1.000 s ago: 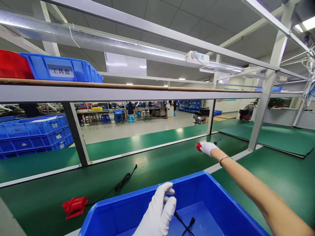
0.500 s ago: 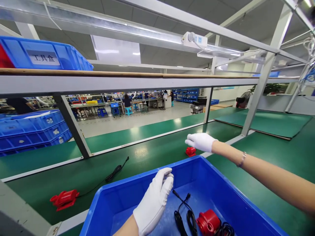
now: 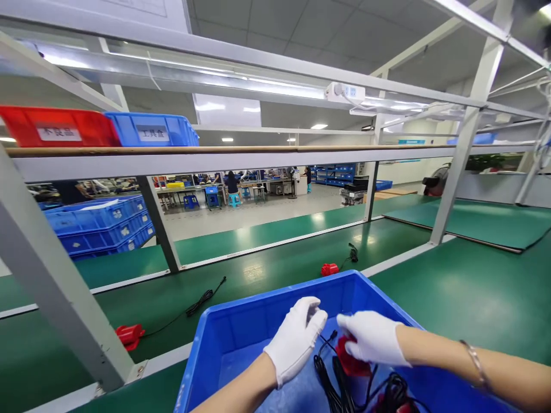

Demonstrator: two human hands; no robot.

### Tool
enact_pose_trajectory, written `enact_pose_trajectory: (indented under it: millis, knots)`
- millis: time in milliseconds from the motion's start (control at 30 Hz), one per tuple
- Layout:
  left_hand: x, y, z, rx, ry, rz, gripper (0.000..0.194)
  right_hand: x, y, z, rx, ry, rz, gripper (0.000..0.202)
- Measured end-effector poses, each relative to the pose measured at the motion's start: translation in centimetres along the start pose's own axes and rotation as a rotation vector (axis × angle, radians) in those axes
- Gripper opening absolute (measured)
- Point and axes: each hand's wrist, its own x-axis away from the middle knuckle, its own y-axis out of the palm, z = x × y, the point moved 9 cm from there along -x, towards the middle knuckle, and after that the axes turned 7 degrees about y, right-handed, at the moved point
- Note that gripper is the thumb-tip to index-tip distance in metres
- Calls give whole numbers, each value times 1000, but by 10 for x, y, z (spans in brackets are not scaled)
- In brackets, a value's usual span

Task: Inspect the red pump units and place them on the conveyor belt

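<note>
My right hand (image 3: 374,338), in a white glove, reaches into the blue bin (image 3: 275,295) and closes on a red pump-like plastic part (image 3: 352,362). Its fingers cover part of it. Beside it, my left hand (image 3: 297,338), gloved too, hangs over the bin with thumb and fingers curved and apart, nothing visible between them. Bundled black cables (image 3: 340,384) with small plugs lie in the bin below both hands. Another red part (image 3: 404,408) is partly hidden under cable at the picture's bottom edge.
On the green bench behind the bin lie one red part (image 3: 329,269) with cable and another red part (image 3: 130,336) with cable (image 3: 200,301). Metal posts (image 3: 157,223) and a shelf with red (image 3: 64,126) and blue boxes (image 3: 155,129) frame the bench. Stacked blue crates (image 3: 103,226) stand left.
My right hand has come from above the bench beyond the bin down into it and taken hold of a red part. My left hand stays over the bin. The view has turned left and up.
</note>
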Motion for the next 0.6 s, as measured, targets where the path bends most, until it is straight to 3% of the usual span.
enact_pose_trajectory:
  millis: [100,200,267,333,467,600]
  knots:
    - [-1,3,-5,176,-35,37,66,-1,-60,-4,-229,30,148,14]
    - [-3,4,6,353,46,82,66,5,-89,-16,-464,39,197,26]
    - [-5,4,9,492,51,133,59,9,-91,-28,-697,17,158,32]
    - [-7,15,1,736,-43,120,67,15,-92,-41,-922,-49,126,38]
    - [-9,47,-16,1201,-275,-71,86,23,-102,-49,-1083,-169,178,42]
    - [-6,53,0,1304,-176,-303,97,22,-98,-39,-1063,-161,182,43]
